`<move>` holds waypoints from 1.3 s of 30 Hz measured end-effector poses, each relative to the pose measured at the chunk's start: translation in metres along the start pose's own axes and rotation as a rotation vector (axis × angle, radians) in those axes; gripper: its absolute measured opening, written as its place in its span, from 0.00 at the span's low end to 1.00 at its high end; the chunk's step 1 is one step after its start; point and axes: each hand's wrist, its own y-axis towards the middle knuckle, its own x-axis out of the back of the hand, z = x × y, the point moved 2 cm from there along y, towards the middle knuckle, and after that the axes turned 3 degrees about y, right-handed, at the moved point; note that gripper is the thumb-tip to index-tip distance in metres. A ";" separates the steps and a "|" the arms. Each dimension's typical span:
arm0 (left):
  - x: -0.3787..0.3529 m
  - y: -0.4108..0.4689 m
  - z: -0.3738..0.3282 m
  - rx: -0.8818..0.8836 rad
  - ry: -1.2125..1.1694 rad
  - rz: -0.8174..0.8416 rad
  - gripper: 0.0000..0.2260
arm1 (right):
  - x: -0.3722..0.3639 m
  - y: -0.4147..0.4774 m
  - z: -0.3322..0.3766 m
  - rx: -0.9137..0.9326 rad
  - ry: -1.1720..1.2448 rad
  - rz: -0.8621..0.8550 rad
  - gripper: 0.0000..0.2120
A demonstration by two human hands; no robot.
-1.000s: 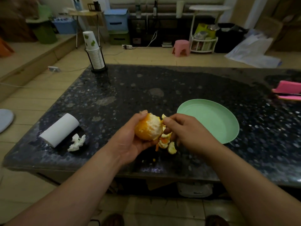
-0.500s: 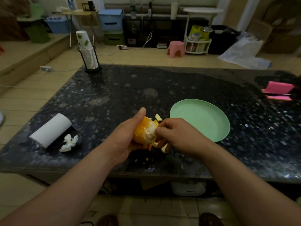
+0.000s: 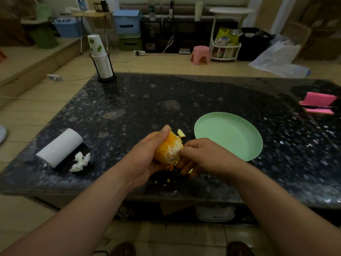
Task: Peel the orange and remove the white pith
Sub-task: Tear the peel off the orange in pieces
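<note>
The orange (image 3: 168, 149) is held in the air just left of the green plate (image 3: 230, 137), above the near part of the dark speckled table (image 3: 166, 100). It is partly peeled, with white pith facing the camera and orange rind on its far-left side. The left hand (image 3: 145, 157) cups it from the left, fingers wrapped underneath and the thumb lying over the top. The right hand (image 3: 206, 156) has its fingers curled, and its thumb and forefinger pinch at the side of the orange nearest the plate.

A peel scrap (image 3: 181, 133) lies on the table just left of the plate's far rim. Small peel bits (image 3: 168, 180) sit left of and nearer than the plate, close to the table's near edge. The plate's near rim is close to that same edge. Beyond the plate the tabletop lies bare up to the far edge.

Well left of the plate are a paper roll (image 3: 60, 147) and a crumpled tissue (image 3: 80, 162), both near the table's left edge. A cup stack (image 3: 100, 58) stands far left of and beyond the plate, at the far-left corner. A pink object (image 3: 318, 104) lies right of the plate by the right edge.

The top cup shows green leaf prints. Any writing is too small to tell.
</note>
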 end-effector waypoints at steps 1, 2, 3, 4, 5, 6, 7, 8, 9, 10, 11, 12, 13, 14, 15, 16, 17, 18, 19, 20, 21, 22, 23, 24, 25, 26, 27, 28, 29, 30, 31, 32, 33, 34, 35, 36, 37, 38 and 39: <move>0.000 0.000 0.000 -0.001 0.003 0.007 0.25 | 0.000 0.000 0.000 -0.001 -0.005 0.004 0.11; -0.001 -0.001 0.000 -0.004 0.006 0.011 0.25 | 0.000 0.000 0.001 0.001 -0.025 -0.001 0.11; -0.002 -0.001 0.000 -0.007 0.009 0.015 0.25 | 0.000 0.000 0.001 0.005 -0.054 -0.015 0.11; -0.003 -0.001 0.000 -0.012 0.014 0.016 0.25 | -0.001 0.000 0.001 0.011 -0.086 -0.036 0.10; -0.004 -0.001 0.001 -0.017 0.018 0.017 0.25 | -0.002 0.000 0.001 0.020 -0.115 -0.057 0.10; -0.005 0.000 0.002 -0.021 0.021 0.018 0.25 | -0.003 0.000 0.000 0.029 -0.135 -0.074 0.10; -0.005 0.000 0.003 -0.021 0.021 0.019 0.26 | -0.004 0.000 0.000 0.041 -0.147 -0.086 0.09; -0.005 0.000 0.003 -0.021 0.018 0.021 0.27 | -0.004 -0.001 -0.001 0.052 -0.151 -0.091 0.10; -0.005 0.000 0.002 -0.020 0.012 0.023 0.28 | -0.004 -0.001 -0.001 0.061 -0.145 -0.089 0.10; -0.004 0.000 0.001 -0.021 0.002 0.024 0.29 | -0.003 -0.002 -0.001 0.065 -0.130 -0.081 0.10; -0.003 0.000 0.000 -0.019 -0.010 0.026 0.29 | -0.003 -0.002 -0.001 0.064 -0.107 -0.069 0.10; -0.002 0.000 -0.001 -0.017 -0.024 0.027 0.30 | -0.002 -0.003 -0.001 0.059 -0.076 -0.054 0.11; -0.002 -0.001 -0.001 -0.015 -0.036 0.029 0.30 | -0.001 -0.003 -0.001 0.051 -0.044 -0.039 0.11; -0.001 -0.001 -0.002 -0.016 -0.041 0.032 0.29 | -0.001 -0.004 0.000 0.042 -0.021 -0.024 0.11; -0.001 -0.002 -0.002 -0.019 -0.039 0.035 0.29 | 0.000 -0.003 0.000 0.034 -0.013 -0.014 0.11; -0.001 -0.002 -0.002 -0.023 -0.031 0.039 0.29 | 0.000 -0.003 0.000 0.029 -0.018 -0.009 0.11; -0.001 -0.002 -0.002 -0.026 -0.019 0.042 0.29 | 0.000 -0.003 0.000 0.028 -0.036 -0.009 0.11; -0.002 -0.002 -0.001 -0.026 -0.006 0.048 0.29 | -0.001 -0.002 0.000 0.035 -0.067 -0.015 0.10; -0.002 -0.002 0.000 -0.025 0.007 0.053 0.29 | -0.001 -0.002 -0.001 0.048 -0.103 -0.028 0.10; -0.003 -0.002 0.001 -0.024 0.013 0.055 0.29 | -0.001 -0.001 -0.001 0.066 -0.133 -0.042 0.09; -0.003 -0.002 0.001 -0.024 0.013 0.054 0.28 | -0.001 -0.001 -0.001 0.082 -0.153 -0.055 0.09; -0.003 -0.001 0.001 -0.028 0.006 0.050 0.28 | -0.001 -0.001 -0.002 0.092 -0.161 -0.062 0.09; -0.003 -0.002 0.000 -0.032 -0.003 0.049 0.28 | 0.000 -0.001 -0.002 0.098 -0.161 -0.065 0.09; -0.003 -0.002 -0.001 -0.035 -0.011 0.051 0.28 | 0.001 -0.001 -0.003 0.100 -0.153 -0.063 0.09; -0.003 -0.002 -0.002 -0.036 -0.020 0.057 0.28 | 0.003 -0.001 -0.003 0.100 -0.137 -0.058 0.09; -0.003 -0.002 -0.002 -0.034 -0.032 0.062 0.29 | 0.004 -0.002 -0.003 0.097 -0.115 -0.049 0.09; -0.002 -0.003 -0.003 -0.031 -0.043 0.064 0.30 | 0.005 -0.002 -0.003 0.092 -0.092 -0.036 0.09; -0.002 -0.003 -0.003 -0.029 -0.049 0.063 0.30 | 0.005 -0.002 -0.003 0.085 -0.075 -0.022 0.09; -0.001 -0.004 -0.003 -0.027 -0.047 0.061 0.30 | 0.004 -0.002 -0.003 0.077 -0.076 -0.013 0.09; -0.001 -0.004 -0.003 -0.026 -0.040 0.060 0.30 | 0.003 -0.002 -0.003 0.071 -0.097 -0.016 0.08; -0.002 -0.004 -0.003 -0.025 -0.033 0.058 0.30 | 0.002 -0.001 -0.004 0.070 -0.129 -0.029 0.08; -0.002 -0.004 -0.003 -0.025 -0.026 0.055 0.30 | 0.001 -0.001 -0.004 0.073 -0.158 -0.045 0.08; -0.003 -0.004 -0.003 -0.026 -0.021 0.052 0.30 | 0.001 0.000 -0.004 0.080 -0.178 -0.060 0.08; -0.004 -0.005 -0.003 -0.028 -0.018 0.049 0.29 | 0.000 0.000 -0.003 0.088 -0.188 -0.072 0.08; -0.005 -0.005 -0.003 -0.031 -0.020 0.047 0.29 | 0.000 0.001 -0.003 0.095 -0.190 -0.085 0.08; -0.006 -0.006 -0.003 -0.033 -0.025 0.045 0.29 | 0.001 0.001 -0.003 0.099 -0.182 -0.097 0.08; -0.007 -0.006 -0.003 -0.033 -0.032 0.045 0.29 | 0.001 0.000 -0.002 0.099 -0.165 -0.108 0.08; -0.007 -0.007 -0.004 -0.031 -0.041 0.045 0.29 | 0.001 0.000 -0.002 0.099 -0.142 -0.117 0.08; -0.007 -0.008 -0.005 -0.027 -0.051 0.048 0.30 | 0.001 -0.001 -0.002 0.101 -0.120 -0.124 0.07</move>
